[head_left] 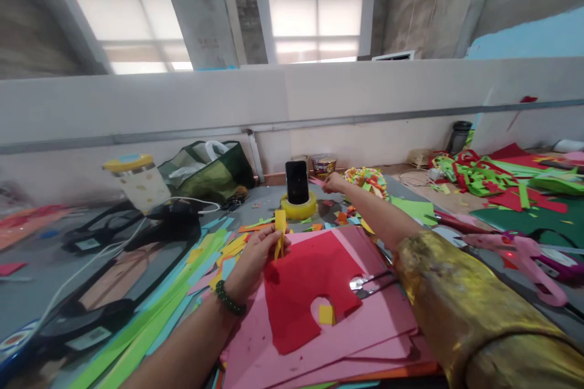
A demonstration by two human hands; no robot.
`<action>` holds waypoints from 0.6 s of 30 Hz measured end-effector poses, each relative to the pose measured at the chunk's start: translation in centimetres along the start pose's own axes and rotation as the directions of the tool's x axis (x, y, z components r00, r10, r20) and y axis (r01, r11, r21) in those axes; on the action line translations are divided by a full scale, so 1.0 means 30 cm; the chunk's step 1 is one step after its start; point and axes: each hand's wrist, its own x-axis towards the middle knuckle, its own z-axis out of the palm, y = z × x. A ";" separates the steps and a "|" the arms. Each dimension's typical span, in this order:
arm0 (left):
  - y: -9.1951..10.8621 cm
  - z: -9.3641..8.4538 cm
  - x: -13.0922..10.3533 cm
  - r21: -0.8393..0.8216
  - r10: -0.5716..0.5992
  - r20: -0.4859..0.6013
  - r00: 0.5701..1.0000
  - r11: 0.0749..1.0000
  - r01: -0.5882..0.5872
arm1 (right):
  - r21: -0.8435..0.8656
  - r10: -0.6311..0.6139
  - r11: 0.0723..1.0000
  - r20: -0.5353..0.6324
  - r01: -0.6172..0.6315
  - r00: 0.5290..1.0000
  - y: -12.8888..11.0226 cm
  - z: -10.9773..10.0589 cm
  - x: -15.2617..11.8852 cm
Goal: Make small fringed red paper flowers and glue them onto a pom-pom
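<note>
My left hand [260,252], with a dark beaded bracelet on the wrist, pinches a folded yellow strip [280,228] above the far left edge of a red sheet [305,279]. That sheet has a rounded cut-out and lies on stacked pink sheets [255,346]. A small yellow square [326,315] sits at the cut-out. My right hand [335,183] reaches far forward, its fingers closed around the end of a thin pink piece [316,181] beside the phone. Small scissors or snips [371,282] rest on the red sheet's right side.
A phone [297,182] stands in a yellow tape roll [298,206]. Green and blue strips [173,292] lie left, with a cup [137,182] and green bag [207,170] behind. A pink glue gun [515,255] and red and green scraps [479,176] are at right.
</note>
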 end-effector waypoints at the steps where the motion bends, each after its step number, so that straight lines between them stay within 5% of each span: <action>1: 0.000 -0.001 0.001 -0.023 -0.010 0.001 1.000 1.000 0.010 | 0.045 0.023 0.999 0.024 -0.024 0.999 0.003 -0.022 -0.014; 4: 0.003 -0.005 0.005 -0.059 -0.020 -0.005 1.000 0.998 0.020 | 0.202 0.042 0.977 0.105 -0.062 0.994 -0.005 -0.085 -0.084; 8: 0.009 -0.007 0.006 -0.062 -0.008 -0.005 1.000 0.998 0.008 | 0.399 -0.084 0.917 0.201 -0.003 0.976 -0.049 -0.125 -0.254; 13: 0.011 0.011 -0.010 -0.062 -0.031 0.007 1.000 0.998 0.031 | 0.553 -0.262 0.831 0.282 0.067 0.923 -0.112 -0.090 -0.486; 18: -0.002 0.019 -0.014 -0.019 -0.063 0.091 0.994 0.998 0.065 | 0.630 -0.313 0.768 0.218 0.112 0.924 -0.112 -0.023 -0.559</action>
